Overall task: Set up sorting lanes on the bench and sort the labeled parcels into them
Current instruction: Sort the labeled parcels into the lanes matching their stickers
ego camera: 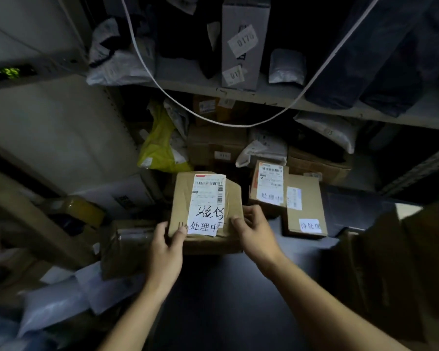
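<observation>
A brown cardboard parcel (180,198) with a white shipping label and a handwritten slip lies on the dark bench (226,287) at the centre. My left hand (166,249) grips its near left corner, thumb on top. My right hand (255,231) grips its near right edge, fingers curled over the top. To the right lie two more labelled boxes, a small parcel (269,184) and a flat parcel (304,206), each with a white slip.
A metal shelf (264,97) above holds a tall grey box (243,39) and poly bags. A white cable (226,122) hangs in front. A yellow bag (160,145) and several cartons fill the back. Boxes and bags crowd the left; a large carton (401,262) stands right.
</observation>
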Demonstrator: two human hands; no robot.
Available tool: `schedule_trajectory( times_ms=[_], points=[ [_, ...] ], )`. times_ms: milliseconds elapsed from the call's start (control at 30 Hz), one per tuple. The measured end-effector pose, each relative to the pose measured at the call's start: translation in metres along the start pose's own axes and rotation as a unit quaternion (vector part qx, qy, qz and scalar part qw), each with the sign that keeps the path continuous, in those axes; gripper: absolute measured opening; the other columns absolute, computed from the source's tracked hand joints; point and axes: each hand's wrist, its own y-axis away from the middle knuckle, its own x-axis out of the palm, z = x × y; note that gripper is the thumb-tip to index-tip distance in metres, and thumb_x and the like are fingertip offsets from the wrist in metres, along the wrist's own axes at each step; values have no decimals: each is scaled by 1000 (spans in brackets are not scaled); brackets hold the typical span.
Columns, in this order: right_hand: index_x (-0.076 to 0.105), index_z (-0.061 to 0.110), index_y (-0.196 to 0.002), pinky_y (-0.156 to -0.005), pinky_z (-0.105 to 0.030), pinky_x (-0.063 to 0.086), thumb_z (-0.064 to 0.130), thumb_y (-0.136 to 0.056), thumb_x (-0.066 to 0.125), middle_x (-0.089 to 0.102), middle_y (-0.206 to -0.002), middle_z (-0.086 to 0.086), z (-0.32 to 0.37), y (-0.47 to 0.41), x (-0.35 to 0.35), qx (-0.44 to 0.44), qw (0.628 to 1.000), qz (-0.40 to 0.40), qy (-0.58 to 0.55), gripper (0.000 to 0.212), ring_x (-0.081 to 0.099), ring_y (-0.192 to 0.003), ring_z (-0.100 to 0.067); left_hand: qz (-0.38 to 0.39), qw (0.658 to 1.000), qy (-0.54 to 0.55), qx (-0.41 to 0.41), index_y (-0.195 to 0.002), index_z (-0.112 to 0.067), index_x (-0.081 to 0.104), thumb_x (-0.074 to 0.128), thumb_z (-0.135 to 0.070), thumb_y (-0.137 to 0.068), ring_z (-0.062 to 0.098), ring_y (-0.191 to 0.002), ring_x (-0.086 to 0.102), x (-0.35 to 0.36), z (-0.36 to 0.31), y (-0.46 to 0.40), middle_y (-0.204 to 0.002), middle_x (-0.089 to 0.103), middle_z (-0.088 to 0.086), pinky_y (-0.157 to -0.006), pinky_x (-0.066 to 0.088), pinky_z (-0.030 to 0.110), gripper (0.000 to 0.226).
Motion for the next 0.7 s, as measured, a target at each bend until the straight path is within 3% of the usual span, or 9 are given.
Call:
schedule_trajectory(
  times_ms=[133,200,400,567,700],
  points=[
    [56,26,-105,-76,-11,48,25,-96,59,67,-104,16,-5,70,-25,-36,999,-11,-21,10,62,-92,12,5,1000,0,26,-104,-23,60,62,-25,-94,15,-101,62,-19,-21,80,-105,69,-3,-90,47,37,10],
    [57,27,-108,-70,-5,46,26,-96,59,68,-103,19,-6,109,-43,-45,998,-16,-31,12,62,-91,15,14,999,-3,40,-100,-26,60,63,-24,-94,10,-101,62,-26,-30,122,-105,69,-7,-87,46,33,7],
    [57,25,-107,-77,-11,49,24,-96,60,72,-102,21,-24,226,-101,-65,996,0,-56,11,66,-99,7,46,998,-4,51,-97,-31,60,63,-26,-92,-8,-93,62,-36,-41,241,-95,71,-20,-74,44,14,7],
    [57,27,-104,-83,-24,54,28,-94,61,72,-102,22,-50,307,-145,-57,997,-22,-55,12,67,-98,4,89,994,-16,57,-98,-34,61,65,-29,-92,0,-94,65,-33,-42,321,-99,72,-15,-82,48,32,9],
    [58,26,-105,-79,-20,52,24,-96,61,71,-101,20,-68,356,-184,-48,996,-43,-68,10,66,-97,4,122,990,-23,64,-95,-40,59,66,-35,-90,-8,-86,63,-16,-44,376,-96,70,-25,-74,46,27,10]
  ],
)
